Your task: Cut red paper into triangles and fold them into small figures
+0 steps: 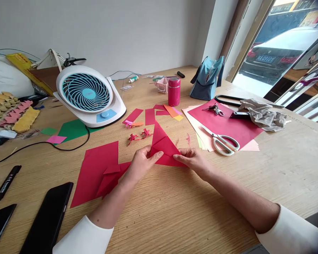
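A red sheet of paper folded into a triangle (166,146) is held just above the wooden table, its tip pointing away from me. My left hand (143,160) pinches its left side, thumb on top. On the right side, my right hand (192,158) grips the lower corner, also with the thumb on top. Crease lines run across the paper's face. Under my left forearm lie a larger red sheet (94,169) and a folded red piece (110,178). Beyond the triangle are small red folded paper figures (146,132) and cut red strips (149,116).
White-handled scissors (224,143) rest on stacked coloured paper (222,120) at right. A fan (90,95) stands at back left, its cord crossing the table. A pink flask (174,91) and blue bag (206,79) stand behind. Black phone (49,218) and marker (7,183) lie front left.
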Action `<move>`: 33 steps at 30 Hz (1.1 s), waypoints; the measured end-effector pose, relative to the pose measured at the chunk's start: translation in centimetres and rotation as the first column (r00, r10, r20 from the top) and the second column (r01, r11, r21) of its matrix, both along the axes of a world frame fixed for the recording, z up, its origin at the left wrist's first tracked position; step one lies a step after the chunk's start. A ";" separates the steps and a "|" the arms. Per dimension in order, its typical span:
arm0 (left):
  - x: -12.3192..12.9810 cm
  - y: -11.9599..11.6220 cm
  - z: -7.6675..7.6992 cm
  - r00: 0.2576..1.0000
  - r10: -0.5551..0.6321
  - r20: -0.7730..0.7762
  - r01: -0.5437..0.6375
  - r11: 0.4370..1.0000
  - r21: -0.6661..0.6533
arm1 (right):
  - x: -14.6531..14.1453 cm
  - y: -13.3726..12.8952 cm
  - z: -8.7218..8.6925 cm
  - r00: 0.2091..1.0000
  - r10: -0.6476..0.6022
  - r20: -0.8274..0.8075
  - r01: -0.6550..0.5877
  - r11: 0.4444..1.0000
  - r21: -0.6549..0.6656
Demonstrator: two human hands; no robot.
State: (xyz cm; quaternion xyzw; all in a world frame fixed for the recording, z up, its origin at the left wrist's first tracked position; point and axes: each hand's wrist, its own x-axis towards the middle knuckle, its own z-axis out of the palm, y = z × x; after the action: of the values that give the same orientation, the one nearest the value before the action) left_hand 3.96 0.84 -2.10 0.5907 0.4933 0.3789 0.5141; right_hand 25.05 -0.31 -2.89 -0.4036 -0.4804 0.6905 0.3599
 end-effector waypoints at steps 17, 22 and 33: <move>0.3 -1.0 0.5 0.997 0.050 -0.062 -0.047 0.998 0.047 | -0.6 -0.5 -1.5 0.992 0.115 -0.046 -0.115 0.993 0.006; 0.5 -1.3 0.8 0.994 -0.016 -0.112 0.026 0.995 0.091 | -0.7 -0.8 -1.8 0.988 0.103 0.116 -0.108 0.994 0.035; 0.4 -1.3 0.8 1.000 0.010 0.017 -0.009 0.999 -0.033 | -1.1 -1.1 -1.1 0.985 0.160 0.064 -0.162 0.986 0.027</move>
State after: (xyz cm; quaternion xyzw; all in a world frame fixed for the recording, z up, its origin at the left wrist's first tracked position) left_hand 4.35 -0.44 -1.30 0.5766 0.4979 0.3782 0.5259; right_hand 24.00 -1.46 -3.94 -0.3787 -0.5334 0.6966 0.2945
